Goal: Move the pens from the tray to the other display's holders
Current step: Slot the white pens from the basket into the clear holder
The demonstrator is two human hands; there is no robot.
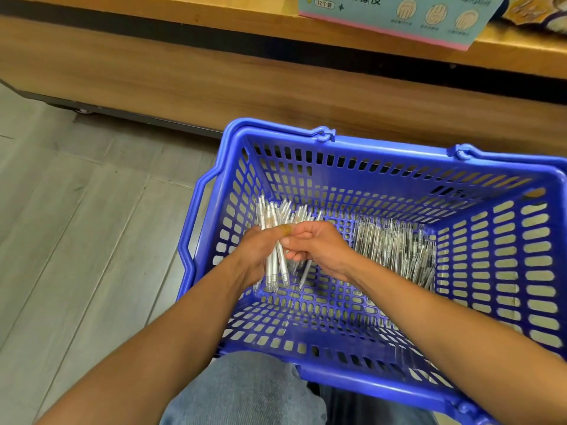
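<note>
A blue plastic basket (383,154) sits in front of me, by my knee. Inside it, my left hand (254,253) grips a bundle of clear white pens (273,219) that stand nearly upright, tips down. My right hand (319,246) meets the left one and pinches pens in the same bundle. A heap of several more clear pens (395,246) lies on the basket floor to the right of my hands.
A wooden display base (214,78) runs across the top, with a shelf above it carrying a light blue and pink box (392,16). Grey floor planks (76,225) lie to the left. My jeans-clad knee (245,391) is under the basket's near edge.
</note>
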